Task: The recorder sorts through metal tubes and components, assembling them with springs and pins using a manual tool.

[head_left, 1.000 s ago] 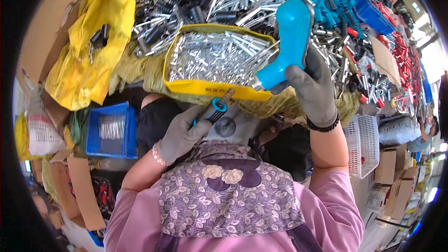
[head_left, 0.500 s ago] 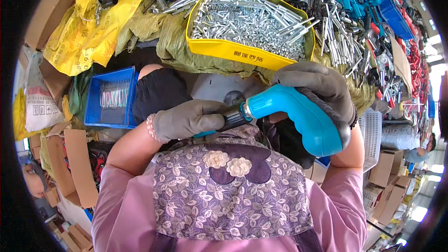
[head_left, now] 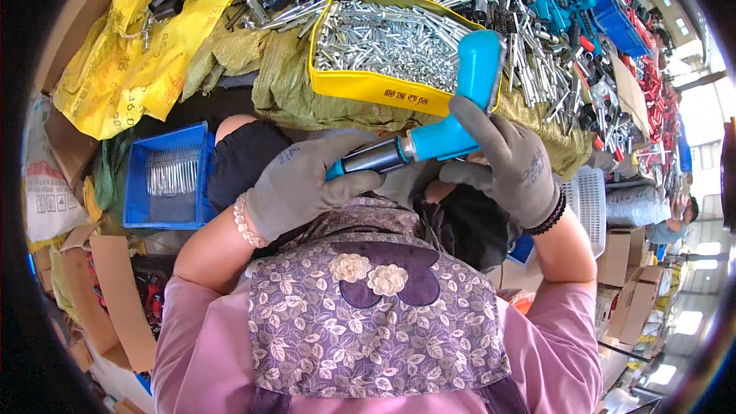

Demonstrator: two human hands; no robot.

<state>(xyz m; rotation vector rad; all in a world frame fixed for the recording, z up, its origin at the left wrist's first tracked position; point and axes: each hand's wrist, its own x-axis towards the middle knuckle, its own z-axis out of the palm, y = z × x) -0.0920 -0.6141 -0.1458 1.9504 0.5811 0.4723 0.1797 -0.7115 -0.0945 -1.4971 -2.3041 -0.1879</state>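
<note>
Gloved hands (head_left: 295,184) (head_left: 512,172) hold blk tube (head_left: 373,156) end-to-end w/ blue bent handle (head_left: 478,69).

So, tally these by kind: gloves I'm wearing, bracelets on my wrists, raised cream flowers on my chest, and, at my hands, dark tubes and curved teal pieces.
Gloves: 2
Bracelets: 2
Cream flowers: 2
Dark tubes: 1
Curved teal pieces: 1
Total: 8
</note>
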